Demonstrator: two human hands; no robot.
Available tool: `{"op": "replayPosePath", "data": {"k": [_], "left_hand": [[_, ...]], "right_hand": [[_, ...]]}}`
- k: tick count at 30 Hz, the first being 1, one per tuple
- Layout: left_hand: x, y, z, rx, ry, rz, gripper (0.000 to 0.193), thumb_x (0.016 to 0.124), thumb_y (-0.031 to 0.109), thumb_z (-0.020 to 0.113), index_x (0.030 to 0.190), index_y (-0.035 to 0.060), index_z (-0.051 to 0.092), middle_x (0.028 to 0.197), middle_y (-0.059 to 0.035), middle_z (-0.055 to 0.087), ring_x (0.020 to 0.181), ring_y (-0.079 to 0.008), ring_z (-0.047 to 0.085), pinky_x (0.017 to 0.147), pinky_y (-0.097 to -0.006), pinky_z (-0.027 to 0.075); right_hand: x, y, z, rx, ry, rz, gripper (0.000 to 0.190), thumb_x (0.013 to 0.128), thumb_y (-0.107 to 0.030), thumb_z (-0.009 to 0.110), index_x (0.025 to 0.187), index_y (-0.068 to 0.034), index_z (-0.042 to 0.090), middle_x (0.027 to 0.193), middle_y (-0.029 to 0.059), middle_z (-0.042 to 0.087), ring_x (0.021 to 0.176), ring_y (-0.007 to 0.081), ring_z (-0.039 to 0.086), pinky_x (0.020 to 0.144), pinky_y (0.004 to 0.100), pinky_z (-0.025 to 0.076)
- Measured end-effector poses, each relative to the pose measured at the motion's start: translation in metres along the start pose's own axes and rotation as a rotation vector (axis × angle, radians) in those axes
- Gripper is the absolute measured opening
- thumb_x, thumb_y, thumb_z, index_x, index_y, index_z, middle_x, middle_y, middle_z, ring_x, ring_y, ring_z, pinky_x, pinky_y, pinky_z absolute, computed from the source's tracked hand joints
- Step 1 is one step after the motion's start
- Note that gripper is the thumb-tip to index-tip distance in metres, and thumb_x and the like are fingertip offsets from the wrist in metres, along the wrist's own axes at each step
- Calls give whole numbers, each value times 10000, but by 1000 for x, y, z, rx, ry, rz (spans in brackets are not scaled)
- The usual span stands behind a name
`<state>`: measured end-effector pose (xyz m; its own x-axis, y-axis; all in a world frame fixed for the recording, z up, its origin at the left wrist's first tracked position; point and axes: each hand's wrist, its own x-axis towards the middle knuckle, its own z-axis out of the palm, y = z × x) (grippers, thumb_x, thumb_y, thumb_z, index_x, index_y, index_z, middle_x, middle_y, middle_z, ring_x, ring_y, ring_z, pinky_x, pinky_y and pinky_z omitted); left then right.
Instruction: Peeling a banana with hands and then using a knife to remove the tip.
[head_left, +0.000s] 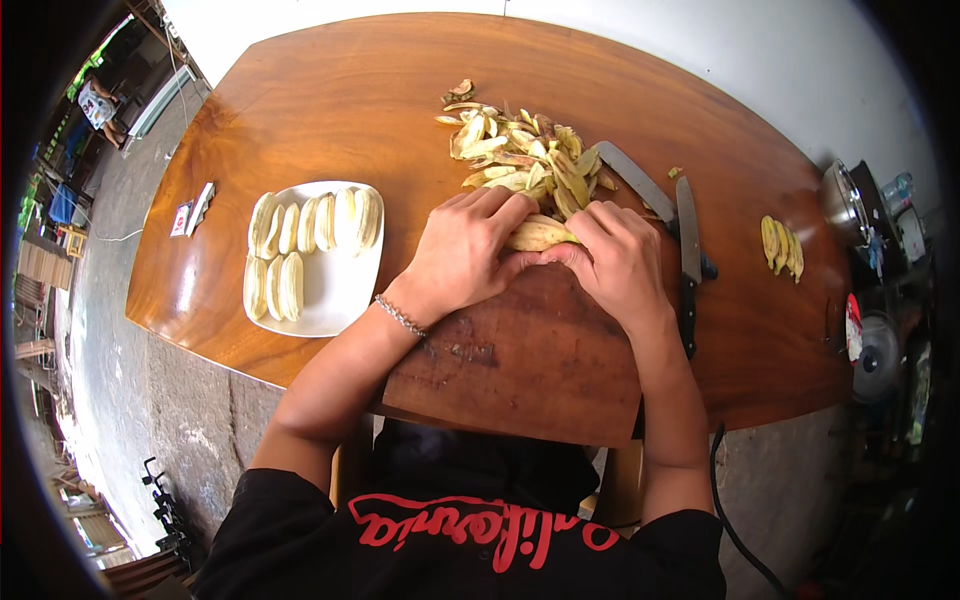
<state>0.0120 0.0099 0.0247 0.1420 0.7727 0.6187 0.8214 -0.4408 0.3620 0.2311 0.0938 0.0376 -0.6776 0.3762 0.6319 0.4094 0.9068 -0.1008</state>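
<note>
My left hand (469, 244) and my right hand (616, 251) hold one yellow banana (538, 234) from its two ends, thumbs meeting below it. Its skin is still on where it shows; my fingers cover both ends. Under my hands lies a dark wooden cutting board (525, 360). Just beyond is a heap of banana peels (517, 150). To the left, a white square plate (330, 292) bears several peeled bananas (307, 225), set in two rows. A chain bracelet (400, 315) circles my left wrist.
Right of the board lie a black-handled knife (688, 232) and a broad-bladed knife (637, 180). Several unpeeled bananas (781, 247) rest farther right. A small packet (181, 219) sits near the left edge of the wooden table (337, 97). Metal pots (847, 199) stand beyond the right edge. A person (97, 105) is far left.
</note>
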Motion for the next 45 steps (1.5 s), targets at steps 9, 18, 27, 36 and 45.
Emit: {"op": "replayPosePath", "data": {"k": [9, 18, 27, 36, 45], "left_hand": [[1, 0, -1, 22, -28, -5, 504, 824, 404, 915, 1133, 56, 722, 991, -147, 736, 929, -372, 733, 794, -458, 591], [2, 2, -1, 17, 57, 41, 497, 834, 433, 913, 1104, 55, 737, 965, -146, 729, 888, -375, 731, 754, -451, 593], [0, 4, -2, 16, 10, -10, 486, 833, 413, 919, 1121, 54, 763, 946, -139, 727, 847, -354, 729, 729, -434, 589], [-2, 6, 0, 17, 10, -46, 508, 841, 403, 910, 1200, 66, 784, 947, -119, 728, 822, -339, 725, 713, -432, 588], [-4, 9, -1, 33, -4, -61, 474, 842, 361, 889, 1221, 100, 776, 924, -88, 693, 841, -319, 732, 714, -438, 593]], "right_hand": [[1, 0, 2, 27, 18, -16, 537, 819, -546, 850, 811, -74, 594, 753, 76, 573, 707, 312, 624, 620, 450, 491], [0, -1, 4, 65, 47, -2, 558, 843, -550, 840, 809, -68, 559, 730, 97, 568, 683, 335, 609, 612, 460, 483], [0, -4, 5, 104, 64, 32, 556, 831, -501, 863, 767, -51, 544, 703, 113, 566, 665, 350, 598, 602, 472, 468], [-1, -11, 3, 117, 53, 83, 415, 869, -290, 875, 762, -49, 555, 688, 117, 570, 656, 351, 607, 593, 475, 462], [-3, -15, 6, 143, 45, 149, 444, 911, -327, 844, 749, -53, 534, 667, 138, 549, 624, 365, 586, 576, 486, 445]]}}
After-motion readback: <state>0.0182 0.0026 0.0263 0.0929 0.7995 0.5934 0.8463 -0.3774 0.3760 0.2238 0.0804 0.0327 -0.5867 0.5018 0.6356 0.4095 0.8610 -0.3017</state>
